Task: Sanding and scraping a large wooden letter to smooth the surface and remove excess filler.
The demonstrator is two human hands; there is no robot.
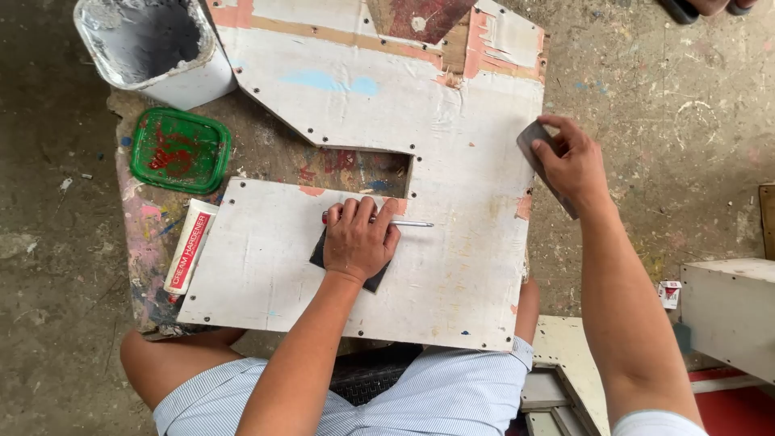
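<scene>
Left hand (358,242) pressed flat on a dark, square abrasive-looking pad (377,278), fingers spread over a slim pen-like tool with a red grip and metal tip (408,223); both lying near the middle of the white, notched plywood panel with dark screw heads (452,153). Right hand (569,157) closed around a flat grey rectangular block (539,157) at the panel's 3 o'clock edge, thumb on top, fingers curled beneath.

Probably sanding or scraping the panel face. Best done with the palm weight kept even over the pad, so no corner digs in, and the pen-like tool set aside to avoid scoring the paint. Worth bracing the panel against the knees, since it overhangs the paint-stained wooden stool top (141,242).

At 10 o'clock from the left hand, a green square plastic lid smeared with red paste (179,150); at 9 o'clock, a white tube with red lettering (190,246); at 11 o'clock, a grey-crusted white plastic tub (153,48). All well apart from the pad.
</scene>
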